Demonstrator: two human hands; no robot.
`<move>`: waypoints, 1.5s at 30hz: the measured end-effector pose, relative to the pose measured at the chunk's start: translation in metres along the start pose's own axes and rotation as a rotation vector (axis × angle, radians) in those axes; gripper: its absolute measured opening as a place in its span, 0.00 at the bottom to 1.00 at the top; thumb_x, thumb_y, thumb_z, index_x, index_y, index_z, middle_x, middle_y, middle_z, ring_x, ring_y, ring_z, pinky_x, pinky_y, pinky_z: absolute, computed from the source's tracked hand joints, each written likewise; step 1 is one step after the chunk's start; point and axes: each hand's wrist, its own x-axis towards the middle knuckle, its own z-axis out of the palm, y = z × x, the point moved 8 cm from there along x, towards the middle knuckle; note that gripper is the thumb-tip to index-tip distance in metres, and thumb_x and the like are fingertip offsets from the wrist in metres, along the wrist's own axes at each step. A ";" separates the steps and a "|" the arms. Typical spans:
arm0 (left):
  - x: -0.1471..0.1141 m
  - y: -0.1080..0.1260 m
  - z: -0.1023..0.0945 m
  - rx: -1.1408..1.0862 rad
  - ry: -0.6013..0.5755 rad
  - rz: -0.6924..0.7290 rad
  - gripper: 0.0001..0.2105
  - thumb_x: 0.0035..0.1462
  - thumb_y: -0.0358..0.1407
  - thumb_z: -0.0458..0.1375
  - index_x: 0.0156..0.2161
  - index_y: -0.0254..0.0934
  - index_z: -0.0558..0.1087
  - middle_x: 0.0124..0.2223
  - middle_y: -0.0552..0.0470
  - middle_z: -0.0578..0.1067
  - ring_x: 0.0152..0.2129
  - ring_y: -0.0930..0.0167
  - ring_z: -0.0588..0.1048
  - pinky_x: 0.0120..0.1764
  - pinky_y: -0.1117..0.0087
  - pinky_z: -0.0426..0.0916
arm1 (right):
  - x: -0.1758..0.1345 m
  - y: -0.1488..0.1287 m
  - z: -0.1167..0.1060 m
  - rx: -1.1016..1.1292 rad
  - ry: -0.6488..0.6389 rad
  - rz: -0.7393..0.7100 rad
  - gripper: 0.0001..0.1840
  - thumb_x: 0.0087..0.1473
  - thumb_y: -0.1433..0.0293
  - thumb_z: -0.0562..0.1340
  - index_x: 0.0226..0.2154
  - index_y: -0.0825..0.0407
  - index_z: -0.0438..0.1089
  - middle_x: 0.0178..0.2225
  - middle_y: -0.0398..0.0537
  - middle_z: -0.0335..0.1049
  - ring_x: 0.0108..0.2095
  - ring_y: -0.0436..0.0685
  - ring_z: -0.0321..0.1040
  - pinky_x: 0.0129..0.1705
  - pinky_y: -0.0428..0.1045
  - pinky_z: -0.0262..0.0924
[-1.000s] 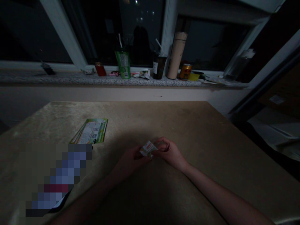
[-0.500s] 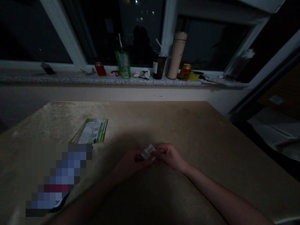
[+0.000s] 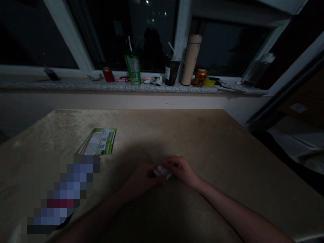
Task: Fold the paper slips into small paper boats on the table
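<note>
Between my two hands is a small printed paper [image 3: 160, 170], white with orange and green marks. My left hand [image 3: 145, 175] grips its left and lower side, thumb along the near edge. The fingers of my right hand [image 3: 180, 168] are closed on its upper right side and cover part of it. Dim light and the fingers hide whether the paper is folded. Both hands are low over the tabletop, in shadow.
On the table [image 3: 202, 135], a fanned stack of green-and-white printed cards [image 3: 100, 141] lies left, beside a pixelated phone-like object [image 3: 68, 189]. The windowsill [image 3: 83, 86] holds a green cup [image 3: 133, 69], a dark cup [image 3: 172, 72], a tall flask [image 3: 191, 60] and a can [image 3: 200, 77].
The printed paper has tipped flatter and shows less of its face. My right hand has turned slightly, its fingers now further over the paper's upper edge. The cards have stayed put.
</note>
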 end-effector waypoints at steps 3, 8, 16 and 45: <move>0.000 0.001 0.001 -0.024 -0.004 0.010 0.12 0.50 0.43 0.61 0.29 0.33 0.75 0.26 0.54 0.76 0.26 0.68 0.74 0.30 0.73 0.64 | 0.000 0.005 0.001 0.055 -0.008 0.051 0.23 0.53 0.52 0.59 0.24 0.55 0.71 0.21 0.43 0.64 0.21 0.47 0.59 0.21 0.42 0.53; 0.002 0.002 0.001 -0.062 -0.009 0.010 0.11 0.50 0.42 0.61 0.31 0.34 0.75 0.27 0.54 0.76 0.25 0.68 0.74 0.29 0.72 0.65 | 0.000 0.014 0.002 0.157 -0.009 0.116 0.23 0.52 0.51 0.60 0.26 0.55 0.73 0.21 0.43 0.67 0.19 0.47 0.61 0.19 0.42 0.55; 0.006 0.000 -0.003 -0.089 0.016 0.023 0.13 0.52 0.44 0.58 0.34 0.35 0.74 0.32 0.50 0.78 0.26 0.68 0.75 0.30 0.71 0.66 | 0.001 0.009 0.002 0.145 -0.055 0.101 0.23 0.53 0.51 0.59 0.31 0.56 0.74 0.19 0.43 0.68 0.17 0.46 0.60 0.18 0.41 0.55; -0.008 0.027 -0.032 0.657 0.408 0.247 0.19 0.62 0.43 0.48 0.55 0.37 0.66 0.53 0.47 0.70 0.49 0.62 0.67 0.53 0.59 0.57 | 0.002 0.013 -0.025 -0.317 0.036 0.069 0.09 0.56 0.69 0.57 0.41 0.53 0.64 0.18 0.36 0.63 0.18 0.47 0.59 0.20 0.41 0.50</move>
